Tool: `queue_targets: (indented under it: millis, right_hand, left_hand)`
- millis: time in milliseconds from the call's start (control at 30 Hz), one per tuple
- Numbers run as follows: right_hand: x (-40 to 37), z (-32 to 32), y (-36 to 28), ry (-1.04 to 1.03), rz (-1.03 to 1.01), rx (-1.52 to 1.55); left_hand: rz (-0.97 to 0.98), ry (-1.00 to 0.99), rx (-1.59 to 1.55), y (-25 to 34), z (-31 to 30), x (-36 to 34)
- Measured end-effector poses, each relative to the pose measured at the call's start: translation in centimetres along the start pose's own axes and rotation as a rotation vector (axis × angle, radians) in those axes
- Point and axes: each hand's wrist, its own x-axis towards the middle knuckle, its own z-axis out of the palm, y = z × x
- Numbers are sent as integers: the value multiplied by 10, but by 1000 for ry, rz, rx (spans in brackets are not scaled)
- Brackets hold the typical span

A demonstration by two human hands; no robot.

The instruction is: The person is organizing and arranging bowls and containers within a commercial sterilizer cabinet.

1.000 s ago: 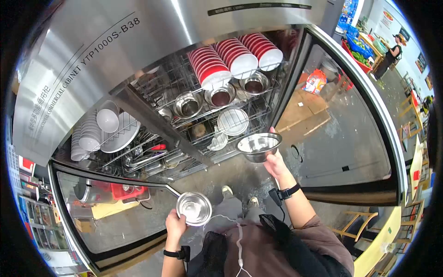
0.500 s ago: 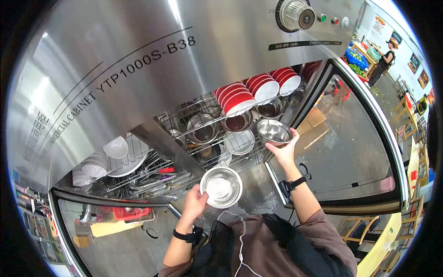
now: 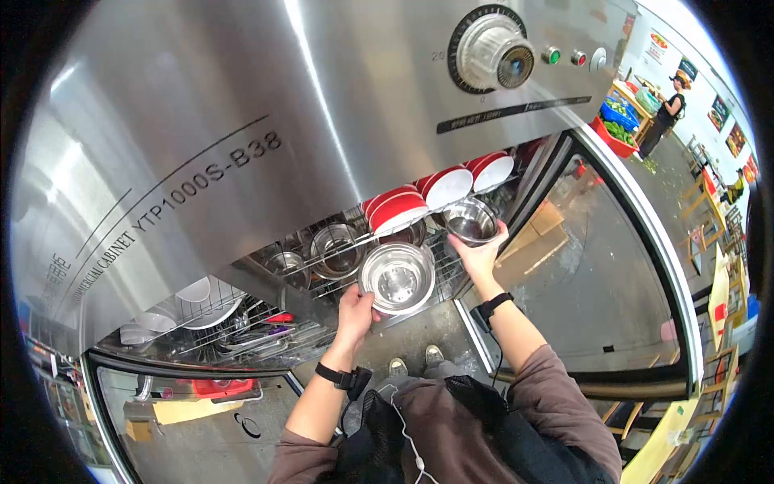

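My left hand (image 3: pixel 357 310) grips the rim of a wide steel bowl (image 3: pixel 397 278), its open side facing me, in front of the wire shelf. Farther right, my right hand (image 3: pixel 481 248) holds a smaller steel bowl (image 3: pixel 471 221) by its lower edge, at the right end of the shelf. Stacks of red and white bowls (image 3: pixel 395 212) stand tilted on the upper rack of the steel cabinet (image 3: pixel 218 105). More steel bowls (image 3: pixel 337 250) sit on the rack behind, partly hidden.
A glass door (image 3: pixel 597 266) stands open on the right, another (image 3: pixel 218 419) on the left. White bowls and utensils fill the left compartment. A person (image 3: pixel 666 117) stands at the far upper right near vegetable baskets (image 3: pixel 619 121).
The wide bowl in my left hand has moved up toward the rack. My right hand, with the smaller bowl, is slightly higher and further left. The view has shifted, and my shoes now show.
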Motion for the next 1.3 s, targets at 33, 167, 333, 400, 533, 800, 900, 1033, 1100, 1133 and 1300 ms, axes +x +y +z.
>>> queue_targets:
  millis: [33,167,333,400,533,800,900,1033,1100,1133,1300]
  right_hand:
    - [7,3,5,-3,-36,-35]
    - [27,13,8,-58,-90,-80]
    - [42,29,17,-38,-116,-179]
    - [44,35,18,-29,-134,-218]
    - [49,34,11,-16,-167,-290]
    - [52,27,24,-110,-211,-238]
    - [49,27,37,-116,-248,-257]
    - [48,23,47,-180,-294,-247]
    - [48,19,55,-227,-372,-274]
    - [48,15,55,-289,-317,-267]
    - [51,1,57,-300,-383,-273]
  left_hand:
    - [-7,29,-2,4,9,4]
    - [-50,120,-26,4,34,25]
    - [-49,280,-53,-3,66,67]
    - [-7,337,-90,-7,74,80]
    - [-8,428,-43,-10,82,105]
    - [10,341,247,-28,73,115]
    - [-5,312,780,-6,69,106]
    - [183,171,903,-1,59,92]
    - [271,26,960,13,51,66]
    - [265,-79,980,15,43,52]
    - [219,-453,1046,16,-24,-21]
